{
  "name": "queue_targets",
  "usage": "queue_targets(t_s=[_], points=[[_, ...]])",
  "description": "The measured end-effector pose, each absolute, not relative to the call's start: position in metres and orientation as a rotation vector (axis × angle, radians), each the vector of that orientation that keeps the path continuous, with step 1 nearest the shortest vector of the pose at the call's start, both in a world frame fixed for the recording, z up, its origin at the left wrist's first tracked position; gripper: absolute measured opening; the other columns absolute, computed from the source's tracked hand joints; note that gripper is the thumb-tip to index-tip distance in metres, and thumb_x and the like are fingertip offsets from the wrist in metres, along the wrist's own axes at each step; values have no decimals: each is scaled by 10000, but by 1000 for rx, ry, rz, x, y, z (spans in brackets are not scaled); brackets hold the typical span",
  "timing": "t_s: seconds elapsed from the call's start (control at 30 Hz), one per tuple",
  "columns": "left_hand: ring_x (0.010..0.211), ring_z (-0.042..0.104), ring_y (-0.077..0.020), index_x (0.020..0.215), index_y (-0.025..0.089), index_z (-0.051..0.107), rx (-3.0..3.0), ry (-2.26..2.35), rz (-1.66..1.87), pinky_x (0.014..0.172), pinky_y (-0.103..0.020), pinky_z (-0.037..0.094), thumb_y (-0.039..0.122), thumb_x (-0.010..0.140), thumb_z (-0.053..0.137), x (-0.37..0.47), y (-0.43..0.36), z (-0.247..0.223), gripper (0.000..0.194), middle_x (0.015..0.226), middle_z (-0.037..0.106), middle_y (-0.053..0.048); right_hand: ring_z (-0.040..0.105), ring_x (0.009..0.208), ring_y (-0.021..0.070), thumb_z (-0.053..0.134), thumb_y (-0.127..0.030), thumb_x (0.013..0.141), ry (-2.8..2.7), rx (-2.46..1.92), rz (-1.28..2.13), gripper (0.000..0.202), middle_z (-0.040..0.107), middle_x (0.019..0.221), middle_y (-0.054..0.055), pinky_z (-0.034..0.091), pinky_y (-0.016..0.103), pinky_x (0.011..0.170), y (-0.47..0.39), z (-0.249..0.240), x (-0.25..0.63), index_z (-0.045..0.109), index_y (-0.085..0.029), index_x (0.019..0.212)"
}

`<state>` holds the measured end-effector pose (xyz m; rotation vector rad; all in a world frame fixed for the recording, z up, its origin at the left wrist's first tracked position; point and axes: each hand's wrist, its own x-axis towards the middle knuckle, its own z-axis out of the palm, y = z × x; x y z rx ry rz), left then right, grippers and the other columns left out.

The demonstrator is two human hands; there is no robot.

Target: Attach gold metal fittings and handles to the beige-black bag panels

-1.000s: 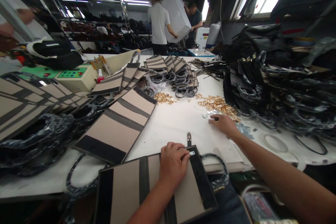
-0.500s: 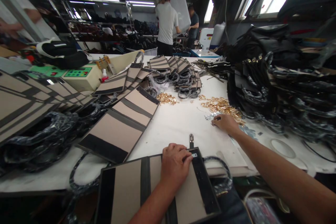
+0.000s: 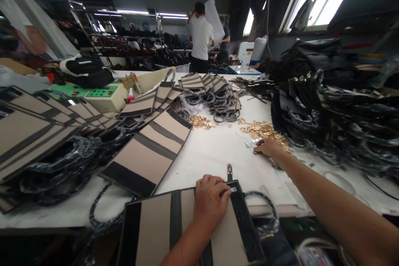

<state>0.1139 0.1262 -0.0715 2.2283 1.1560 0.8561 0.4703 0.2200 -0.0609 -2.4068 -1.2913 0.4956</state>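
At the table's front edge lies a beige and black bag panel [image 3: 156, 224], with plastic-wrapped handles at both sides. My left hand [image 3: 210, 199] is on its upper part, fingers curled and closed at the edge, beside a small silver plate [image 3: 233, 190]. A strap tab with a metal fitting [image 3: 230, 170] sticks up past that edge. Farther right, my right hand [image 3: 268, 148] has its fingertips pinched together at a few small silver pieces [image 3: 250, 144], just in front of a heap of gold metal fittings [image 3: 260, 129]. What the fingertips hold is too small to make out.
More bag panels [image 3: 149, 153] are stacked to the left and at the back. A second gold heap [image 3: 201, 122] sits mid-table. Black bags with wrapped handles [image 3: 299, 108] pile up at right. A machine with green panels [image 3: 106, 93] stands back left. People [image 3: 200, 39] stand beyond the table.
The view has tipped up and turned slightly left, so the scene sits lower and farther right. My left hand stays on the bag panel, and my right hand stays at the small silver pieces.
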Motion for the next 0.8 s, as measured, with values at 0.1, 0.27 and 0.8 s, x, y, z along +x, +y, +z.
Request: queue_targets(t_s=[0.1, 0.27, 0.8], points=[[1070, 624, -248, 873, 317, 786, 2235, 1154, 857, 913, -463, 399, 201, 890, 812, 114, 127, -74, 120, 1056, 776, 31, 636, 530, 174, 813, -238, 714, -1248, -2340, 556, 136, 695, 588, 18, 473, 242, 483, 217, -51, 463, 755, -167, 815], [1093, 614, -253, 884, 317, 799, 2265, 1164, 828, 928, -465, 402, 252, 915, 799, 116, 125, -76, 72, 1093, 781, 27, 700, 656, 183, 738, -273, 817, -1318, -2184, 690, 179, 768, 759, 71, 535, 227, 511, 182, -30, 439, 774, -151, 942], [1080, 605, -241, 887, 315, 800, 2310, 1157, 828, 915, -457, 405, 277, 924, 794, 116, 123, -77, 54, 1097, 777, 28, 703, 691, 230, 736, -340, 759, -1552, -2353, 347, 150, 776, 712, 25, 471, 307, 639, 144, -41, 451, 811, -231, 829]])
